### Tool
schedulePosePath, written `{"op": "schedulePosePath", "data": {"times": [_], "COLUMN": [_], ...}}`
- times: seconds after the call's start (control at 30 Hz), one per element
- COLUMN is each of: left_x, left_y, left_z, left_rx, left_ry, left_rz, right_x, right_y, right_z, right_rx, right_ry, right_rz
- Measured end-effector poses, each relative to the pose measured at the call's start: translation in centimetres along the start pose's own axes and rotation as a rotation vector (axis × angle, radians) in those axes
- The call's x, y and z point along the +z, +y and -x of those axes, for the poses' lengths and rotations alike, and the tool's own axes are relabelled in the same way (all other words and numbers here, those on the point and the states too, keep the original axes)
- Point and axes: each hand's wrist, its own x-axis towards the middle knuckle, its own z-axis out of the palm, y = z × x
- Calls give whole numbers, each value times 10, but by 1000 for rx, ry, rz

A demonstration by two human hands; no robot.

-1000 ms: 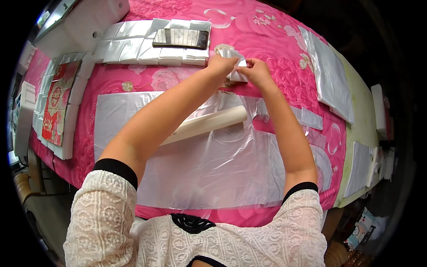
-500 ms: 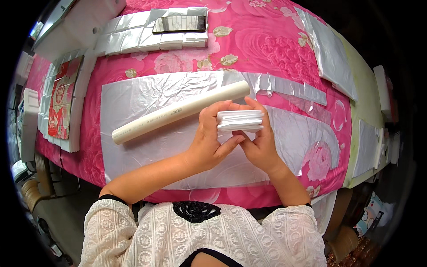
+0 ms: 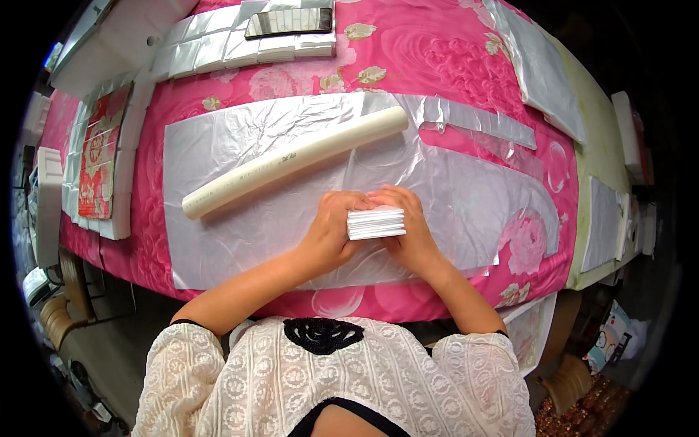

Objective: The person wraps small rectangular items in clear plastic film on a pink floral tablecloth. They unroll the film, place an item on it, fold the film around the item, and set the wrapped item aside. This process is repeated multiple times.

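Between my two hands is a small stack of folded white plastic bags [image 3: 376, 224], its layered edges facing me. My left hand [image 3: 330, 227] closes on the stack's left side and my right hand [image 3: 411, 231] on its right, with the fingertips meeting at the far side. My thumbs are partly hidden beneath it. Under my hands a thin whitish plastic bag [image 3: 233, 251] lies spread flat, its cut-out handles [image 3: 502, 131] pointing right. Across the bag, beyond my hands, a long cream plastic pipe [image 3: 295, 162] rests at a slant.
A pink flowered cloth [image 3: 429, 54] covers the table. At the back left, rows of folded white bags [image 3: 196, 54] carry a phone [image 3: 287, 23]. A red packet [image 3: 100, 156] tops more bundles at the left. Flat plastic sheets [image 3: 542, 87] lie along the right side.
My hands have drawn the stack closer to me and slightly left, and closed more tightly around it. The pipe and the spread bag keep their places on the table.
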Motion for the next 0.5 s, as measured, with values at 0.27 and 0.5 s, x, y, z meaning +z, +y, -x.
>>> {"op": "schedulePosePath", "data": {"times": [0.27, 0.5], "left_x": [-6, -5], "left_y": [11, 7], "left_z": [-5, -5], "left_rx": [-96, -113], "left_ry": [78, 58], "left_rz": [26, 8], "right_x": [-32, -81], "right_y": [6, 62], "right_z": [-17, -159], "right_rx": [194, 416], "right_ry": [28, 103], "right_rz": [-261, -639]}}
